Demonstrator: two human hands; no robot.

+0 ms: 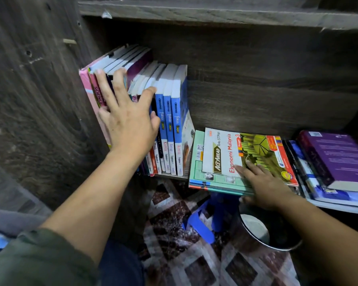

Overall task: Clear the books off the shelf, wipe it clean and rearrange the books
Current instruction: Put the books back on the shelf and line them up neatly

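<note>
Books (167,120) stand upright, spines outward (stack (215,149) lies flat).

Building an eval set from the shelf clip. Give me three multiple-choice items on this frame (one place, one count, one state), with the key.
1. Where does the Ekonomi Malaysia book lie?
A) upright in the row
B) on top of the flat stack
C) on the floor

2. How many blue fokus spines stand side by side?
A) one
B) five
C) three

3. How is the left hand?
A) spread open against the upright books
B) curled into a fist
C) holding a cloth

Key:
1 B: its cover faces up on the stack that the right hand grips.
2 C: three matching blue spines stand at the right end of the row.
3 A: the fingers are straight and splayed on the books.
</note>
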